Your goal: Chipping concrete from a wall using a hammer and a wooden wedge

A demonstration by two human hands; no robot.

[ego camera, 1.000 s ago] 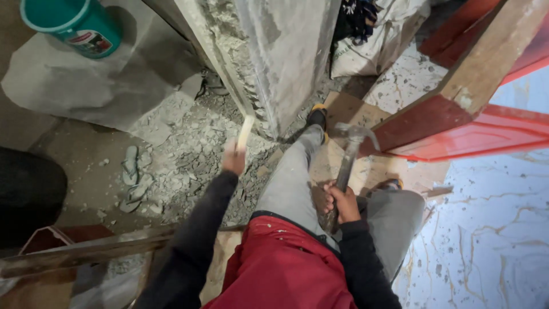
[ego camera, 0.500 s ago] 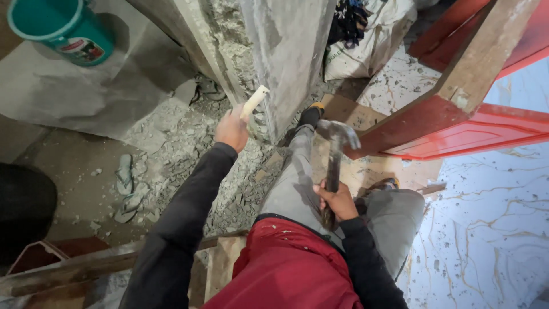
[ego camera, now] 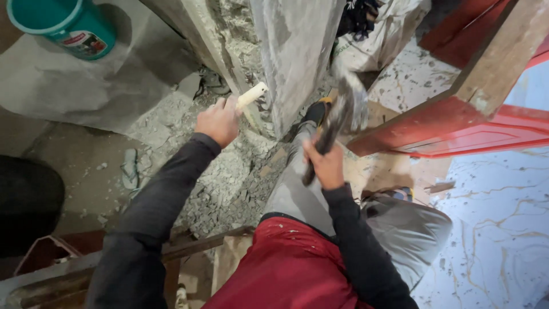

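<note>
A: Left hand (ego camera: pixel 217 121) is closed around a pale chisel (ego camera: pixel 251 96); the tip is set against the broken edge of the concrete pillar (ego camera: pixel 297 51), just above the rubble (ego camera: pixel 229 177) on the floor.

B: Right hand (ego camera: pixel 325 166)?

A: Wrapped tight on the handle of a hammer (ego camera: pixel 343 109). The head is blurred, raised beside the pillar and level with the chisel's butt. Exact head position cannot be read.

B: Risks noted?

A: Likely three. The chisel's struck end stands just beyond the left knuckles, so an off-line blow could land on the fingers. The chisel is held at a slant; a glancing strike could skid it off the rough face. Chips may be thrown towards the raised knee (ego camera: pixel 303 171) and the shoe (ego camera: pixel 316 110) braced at the pillar's foot.

B: Surroundings?

A: Teal bucket (ego camera: pixel 63 26) well apart at upper left; red door frame (ego camera: pixel 457 123) near on the right.
</note>
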